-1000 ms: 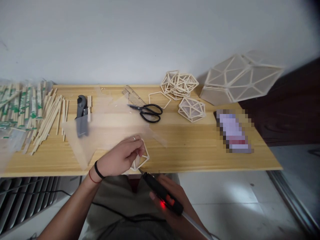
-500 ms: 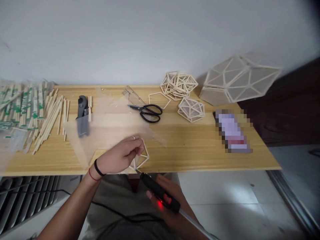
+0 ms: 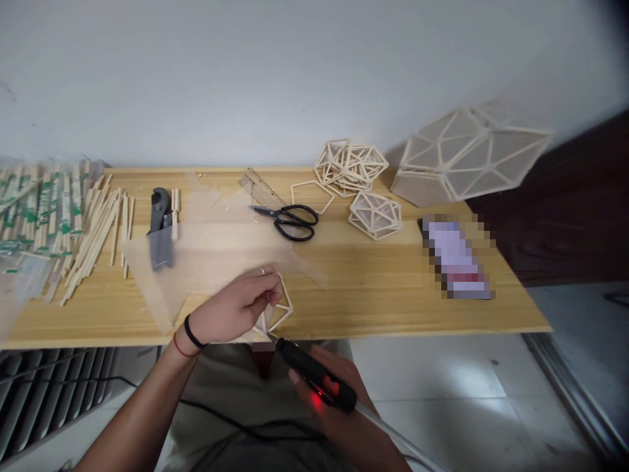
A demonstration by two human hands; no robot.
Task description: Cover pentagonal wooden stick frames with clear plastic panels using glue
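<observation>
My left hand (image 3: 248, 300), with a ring on one finger, is closed in a pinch at a small wooden stick frame (image 3: 284, 314) by the table's front edge. Part of that frame is hidden under the hand. My right hand (image 3: 334, 387) is wrapped round a black hot glue gun (image 3: 314, 373) with a red light glowing on it. A glue stick (image 3: 393, 432) sticks out of its rear. The gun's nozzle points at the frame's near corner and appears to touch it. Beside my left hand lies a translucent sheet (image 3: 162, 282).
Black scissors (image 3: 295, 219) and a clear ruler (image 3: 263, 187) lie behind my hands. A grey cutter (image 3: 160, 229), loose sticks (image 3: 95, 242) and wrapped chopsticks (image 3: 44, 203) are left. Stick frames (image 3: 351, 167), a small covered polyhedron (image 3: 376, 215), a larger one (image 3: 472, 157) and a phone (image 3: 457, 259) are right.
My right hand and the glue gun have shifted very slightly right and down. My left hand and the stick frame stay in place.
</observation>
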